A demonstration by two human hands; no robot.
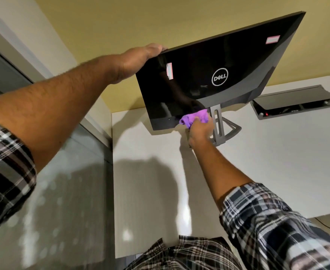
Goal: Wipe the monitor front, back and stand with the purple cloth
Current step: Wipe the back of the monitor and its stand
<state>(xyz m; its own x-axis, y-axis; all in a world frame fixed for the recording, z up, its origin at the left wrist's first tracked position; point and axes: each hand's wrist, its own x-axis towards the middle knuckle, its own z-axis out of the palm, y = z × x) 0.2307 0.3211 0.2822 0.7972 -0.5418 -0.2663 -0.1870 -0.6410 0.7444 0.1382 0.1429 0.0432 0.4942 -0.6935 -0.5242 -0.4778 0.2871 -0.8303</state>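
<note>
The black monitor (pixel 209 75) stands on the white desk with its glossy back turned to me, logo and two pale stickers showing. My left hand (pixel 138 61) grips its top left corner, fingers hidden over the edge. Low on the back panel, next to the grey stand (pixel 218 125), my right hand (pixel 200 131) holds the bunched purple cloth (pixel 194 117) against the monitor. The screen side is out of sight.
The white desk (pixel 257 162) reaches to a yellow wall. A grey cable box (pixel 294 103) with its lid raised is set in the desk at the right. A glossy grey floor or panel (pixel 62 191) lies left of the desk's edge.
</note>
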